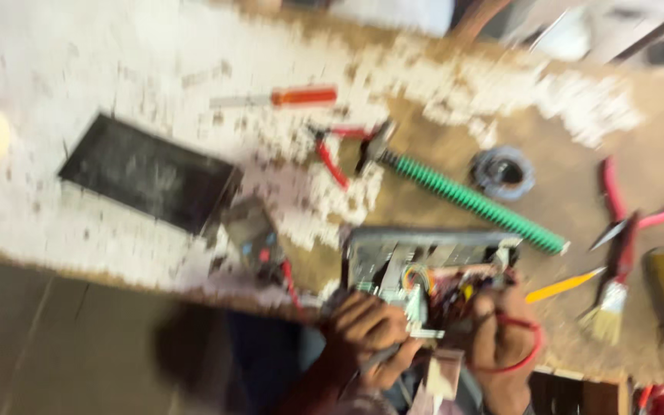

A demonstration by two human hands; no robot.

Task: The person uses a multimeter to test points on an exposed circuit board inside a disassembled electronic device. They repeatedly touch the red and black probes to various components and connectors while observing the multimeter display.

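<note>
- Worn wooden workbench (562,207), flaking white paint, blurred throughout.
- Left hand (366,338) clamped on open metal chassis (424,261) at near edge; keep it braced.
- Right hand (501,334) pinching red lead (528,346) into wiring; steady tip, avoid bridging.
- Beyond hands: green-handled tool (474,201), red pliers (336,154), red screwdriver (286,97).

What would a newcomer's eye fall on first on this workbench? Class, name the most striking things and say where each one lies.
Likely first is the opened grey metal device with coloured wires at the bench's near edge, where the left hand and right hand work on it. Just behind it lies a long green ribbed-handled tool, set diagonally. Further left a flat black rectangular panel rests on the worn white-painted wooden bench, with an orange-handled screwdriver beyond it.
</note>
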